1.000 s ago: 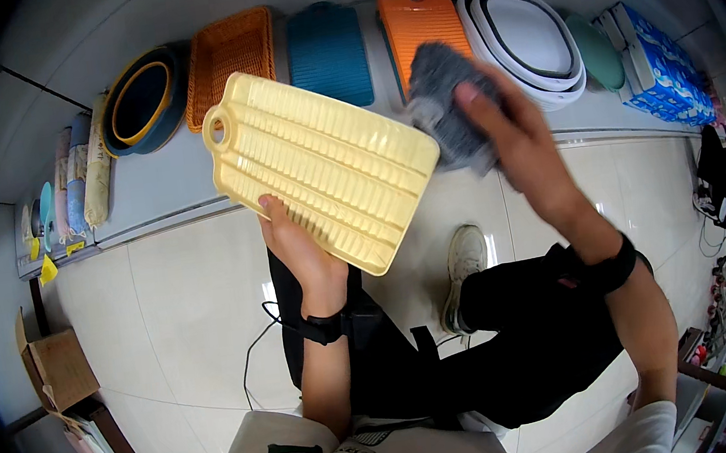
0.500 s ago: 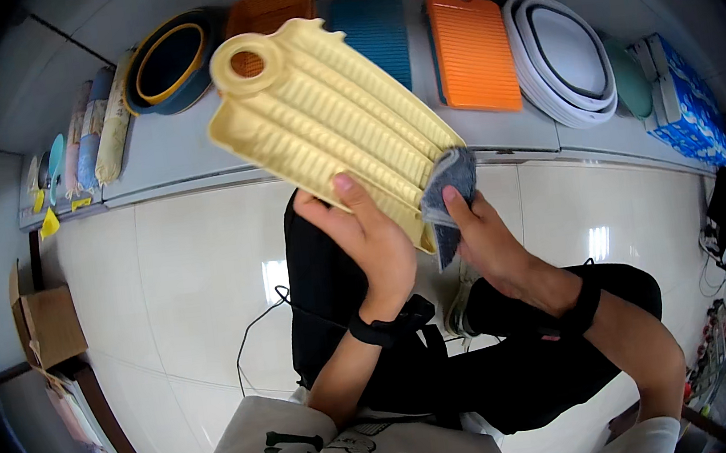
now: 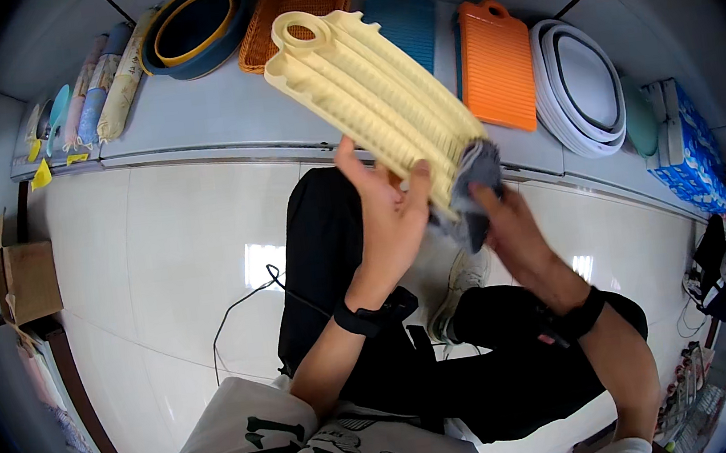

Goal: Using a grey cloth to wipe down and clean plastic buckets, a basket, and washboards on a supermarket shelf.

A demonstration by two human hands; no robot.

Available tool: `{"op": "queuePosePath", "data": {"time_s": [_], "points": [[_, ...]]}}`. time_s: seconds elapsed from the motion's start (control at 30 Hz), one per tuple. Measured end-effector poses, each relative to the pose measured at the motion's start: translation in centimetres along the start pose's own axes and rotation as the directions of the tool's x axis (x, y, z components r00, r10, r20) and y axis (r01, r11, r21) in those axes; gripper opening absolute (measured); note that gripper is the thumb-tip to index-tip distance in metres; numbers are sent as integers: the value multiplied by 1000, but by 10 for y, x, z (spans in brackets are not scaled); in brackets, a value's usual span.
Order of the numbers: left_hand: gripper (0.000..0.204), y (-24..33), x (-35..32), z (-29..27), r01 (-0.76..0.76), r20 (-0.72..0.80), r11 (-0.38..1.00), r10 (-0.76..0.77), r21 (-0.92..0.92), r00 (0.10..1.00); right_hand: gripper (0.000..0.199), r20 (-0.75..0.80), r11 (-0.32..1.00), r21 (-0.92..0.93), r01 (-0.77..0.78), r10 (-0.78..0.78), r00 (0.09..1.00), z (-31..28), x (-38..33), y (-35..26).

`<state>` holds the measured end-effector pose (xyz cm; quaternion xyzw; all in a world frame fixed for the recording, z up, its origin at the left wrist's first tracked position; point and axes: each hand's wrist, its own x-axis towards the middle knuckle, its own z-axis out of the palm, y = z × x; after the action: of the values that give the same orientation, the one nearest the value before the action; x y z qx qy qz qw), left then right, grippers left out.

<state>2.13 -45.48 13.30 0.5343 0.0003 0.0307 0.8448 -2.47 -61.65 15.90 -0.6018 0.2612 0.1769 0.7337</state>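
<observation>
Gripping the pale yellow ribbed board (image 3: 375, 100) near its lower end, the left hand (image 3: 389, 215) has its thumb up on one side and its fingers curled round the edge, wrist banded by a dark watch (image 3: 364, 316). The board now stands steeply across the upper middle of the frame, its round-holed handle end pointing to the upper left. A second ago it lay flatter and broader across the centre, so it has been tilted up and turned edge-on to the viewer.

The right hand (image 3: 511, 227), right of centre, is clenched on a bunched grey cloth (image 3: 471, 192) and presses it against the board's lower corner. A second ago that cloth sat at the board's upper right corner; half a second ago it was already down by the lower edge. Judging by that, the wiping has run down the board's length and reached its near end.

Along the top of the frame, on the grey ledge (image 3: 216, 118), other wares lean untouched: a blue and yellow basin (image 3: 192, 22), an orange woven basket (image 3: 297, 1), a teal board (image 3: 411, 15), an orange board (image 3: 497, 64) and stacked white basins (image 3: 584, 85). A cardboard box (image 3: 24, 278) sits at the left edge. The person's dark trousers (image 3: 331, 257) fill the lower middle, over white floor tiles (image 3: 151, 251).
</observation>
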Motion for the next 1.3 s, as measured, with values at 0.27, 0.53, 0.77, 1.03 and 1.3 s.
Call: {"op": "queuePosePath", "data": {"time_s": [0.27,0.53,0.77,1.03,1.3], "points": [[81,5,-8,1,-49,351,950,-66,308,934,49,-53,999,11,-48,49,997,16,-4,-21],[39,-20,21,-36,-71,105,911,30,407,994,47,331,564,-815,136,260,907,11,-20,-58],[33,-21,10,-29,91,187,826,-231,557,955,44,271,142,-876,461,-646,714,2,-36,-94],[19,-37,-12,-19,-499,495,640,206,584,844,57,544,-286,-833,473,-575,611,20,-23,-51],[42,-21,-6,-11,-525,476,459,229,717,849,47,321,-319,-944,84,-832,452,-18,-9,-98]]}}
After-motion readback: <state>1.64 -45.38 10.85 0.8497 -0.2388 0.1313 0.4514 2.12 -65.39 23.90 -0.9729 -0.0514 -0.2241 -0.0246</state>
